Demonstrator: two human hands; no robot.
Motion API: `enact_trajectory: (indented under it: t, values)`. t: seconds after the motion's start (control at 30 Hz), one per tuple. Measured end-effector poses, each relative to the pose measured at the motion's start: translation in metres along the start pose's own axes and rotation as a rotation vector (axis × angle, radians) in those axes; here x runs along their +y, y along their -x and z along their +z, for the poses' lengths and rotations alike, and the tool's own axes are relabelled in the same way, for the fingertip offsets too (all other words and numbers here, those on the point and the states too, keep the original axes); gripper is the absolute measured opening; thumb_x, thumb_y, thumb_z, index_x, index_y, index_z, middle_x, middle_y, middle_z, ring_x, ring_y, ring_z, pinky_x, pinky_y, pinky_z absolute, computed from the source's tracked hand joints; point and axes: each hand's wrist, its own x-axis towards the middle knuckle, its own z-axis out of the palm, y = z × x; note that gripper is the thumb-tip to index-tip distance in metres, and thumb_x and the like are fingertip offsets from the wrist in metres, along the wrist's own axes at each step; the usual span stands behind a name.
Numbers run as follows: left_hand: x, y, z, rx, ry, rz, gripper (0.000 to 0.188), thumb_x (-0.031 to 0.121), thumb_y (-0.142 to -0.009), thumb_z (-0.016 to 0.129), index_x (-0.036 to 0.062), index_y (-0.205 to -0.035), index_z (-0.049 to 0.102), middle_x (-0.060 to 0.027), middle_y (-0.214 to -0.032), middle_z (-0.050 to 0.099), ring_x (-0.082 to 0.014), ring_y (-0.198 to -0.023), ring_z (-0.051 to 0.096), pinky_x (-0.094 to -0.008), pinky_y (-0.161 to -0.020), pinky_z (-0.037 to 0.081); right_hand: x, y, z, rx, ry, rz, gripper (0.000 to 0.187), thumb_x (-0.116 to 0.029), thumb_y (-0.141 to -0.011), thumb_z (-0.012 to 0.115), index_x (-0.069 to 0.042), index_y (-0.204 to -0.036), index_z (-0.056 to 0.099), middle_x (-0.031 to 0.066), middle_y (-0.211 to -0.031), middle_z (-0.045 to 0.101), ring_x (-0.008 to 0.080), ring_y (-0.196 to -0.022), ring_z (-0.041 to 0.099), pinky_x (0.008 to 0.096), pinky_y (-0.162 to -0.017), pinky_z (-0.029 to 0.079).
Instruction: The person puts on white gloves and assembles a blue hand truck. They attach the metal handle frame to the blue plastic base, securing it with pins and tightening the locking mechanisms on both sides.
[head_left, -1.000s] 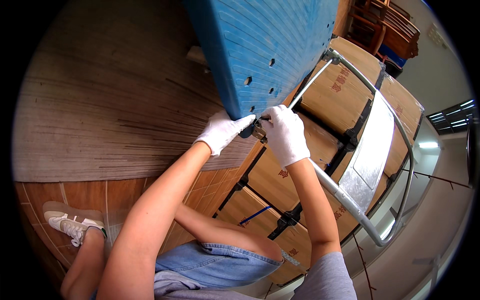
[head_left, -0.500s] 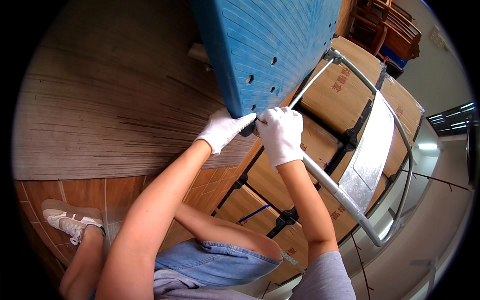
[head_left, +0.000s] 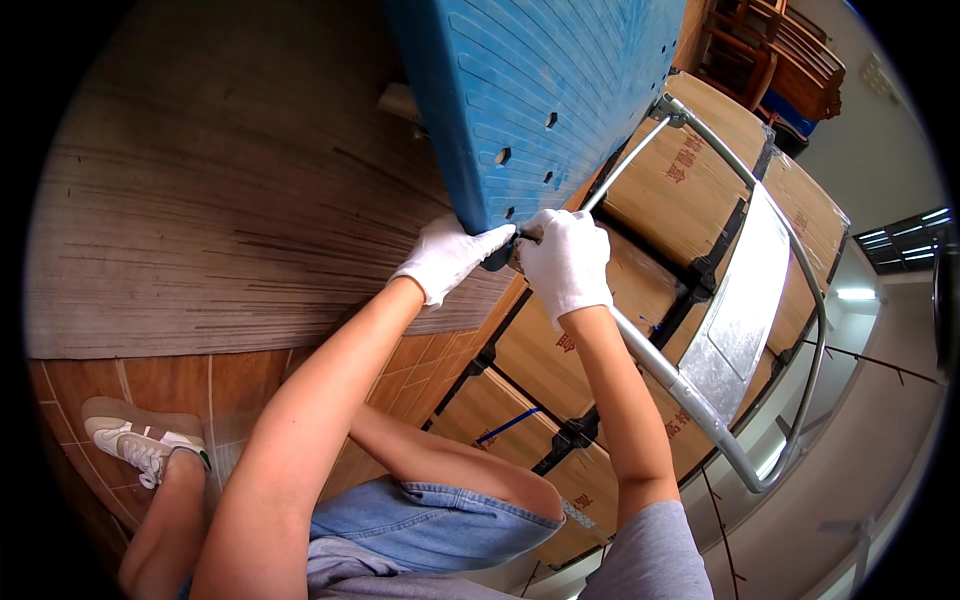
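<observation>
Nearby, the right hand and metal frame partly hide cartons.

A blue panel with moulded stripes fills top centre; the left hand and right hand at the centre wear white; tan cartons at right bear red characters; the tube frame there is silver; at left, a grey-brown mat shows dark streaks

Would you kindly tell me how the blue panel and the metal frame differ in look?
The blue panel is broad and ridged; the metal frame is mostly bent tube with a flat plate across it. The panel is blue and dotted with holes, whereas the frame is silvery. In the picture, both show close beside the right hand.
</observation>
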Motion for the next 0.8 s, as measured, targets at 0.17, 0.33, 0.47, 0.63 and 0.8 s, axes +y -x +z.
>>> enact_trajectory:
  t: [0.17, 0.33, 0.47, 0.63, 0.8]
  values:
    - [0.002, 0.001, -0.002, -0.021, -0.002, -0.012, 0.05, 0.039, -0.085, 0.07, 0.0006, -0.116, 0.062, -0.0124, -0.112, 0.065, -0.0176, -0.103, 0.06, -0.0288, -0.091, 0.045, -0.004, -0.001, -0.006, -0.041, 0.042, 0.063, 0.018, -0.02, -0.074, 0.074, -0.008, -0.087, 0.075, 0.0126, -0.087, 0.068, 0.028, -0.088, 0.062, 0.0383, -0.081, 0.049]
    - [0.001, 0.0, -0.001, 0.0, -0.017, 0.006, 0.049, 0.039, -0.084, 0.07, 0.0006, -0.114, 0.063, -0.0121, -0.11, 0.065, -0.0181, -0.101, 0.06, -0.0292, -0.09, 0.045, 0.018, -0.005, -0.007, -0.093, -0.327, 0.091, 0.016, -0.017, -0.078, 0.069, -0.005, -0.088, 0.075, 0.0157, -0.088, 0.069, 0.0296, -0.081, 0.066, 0.0356, -0.076, 0.053]
    - [-0.002, 0.0, -0.001, 0.003, 0.025, 0.045, 0.048, 0.039, -0.083, 0.07, 0.0006, -0.112, 0.064, -0.0122, -0.105, 0.066, -0.0177, -0.097, 0.061, -0.0289, -0.087, 0.047, 0.023, -0.011, -0.013, -0.245, -0.464, 0.194, 0.021, -0.018, -0.083, 0.069, 0.0, -0.092, 0.072, 0.0163, -0.089, 0.07, 0.0221, -0.077, 0.066, 0.0307, -0.075, 0.052]
    - [-0.005, -0.001, 0.0, 0.042, 0.035, 0.103, 0.047, 0.04, -0.082, 0.071, -0.0001, -0.107, 0.066, -0.013, -0.098, 0.068, -0.0181, -0.09, 0.064, -0.0288, -0.081, 0.05, 0.046, -0.018, -0.005, -0.236, -0.629, 0.226, 0.024, -0.018, -0.085, 0.066, 0.002, -0.098, 0.069, 0.019, -0.088, 0.07, 0.0272, -0.08, 0.068, 0.0333, -0.075, 0.052]
    - [-0.005, -0.003, -0.001, 0.007, 0.061, 0.052, 0.048, 0.038, -0.083, 0.072, 0.0002, -0.112, 0.064, -0.0117, -0.103, 0.067, -0.0168, -0.094, 0.061, -0.0285, -0.084, 0.048, 0.041, -0.016, -0.009, -0.207, -0.401, 0.146, 0.024, -0.019, -0.085, 0.066, 0.002, -0.096, 0.068, 0.0195, -0.088, 0.069, 0.0273, -0.081, 0.068, 0.0331, -0.075, 0.052]
